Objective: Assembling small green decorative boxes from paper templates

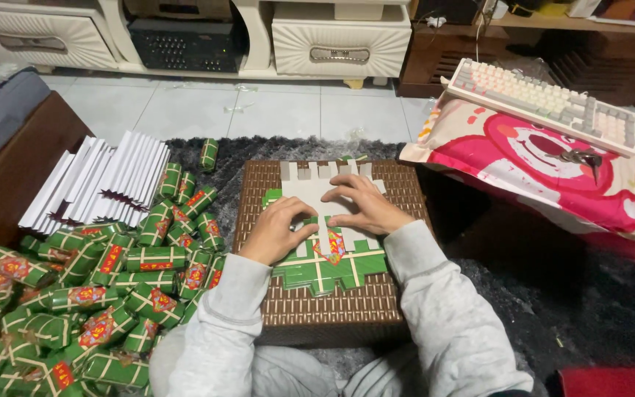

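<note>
Indoor head view, evenly lit and mostly sharp.
Soft light is falling from above, brightening the pale floor tiles (259, 106) and the white card sheets (104, 180); the dark rug (553, 294) is sinking into shadow at right. Faint shadows are lying under the hands. Wide-angle distortion is bending lines towards the edges; corners are softening slightly.

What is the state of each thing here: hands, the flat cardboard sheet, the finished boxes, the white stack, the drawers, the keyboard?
Left hand: pressing on the sheet, fingers bent.
Right hand: flat on the sheet.
Cardboard sheet: unfolded, flat on the woven box.
Green boxes: folded, piled loosely.
White sheets: flat, stacked leaning.
Drawers: closed.
Keyboard: resting on the pink pillow.
</note>
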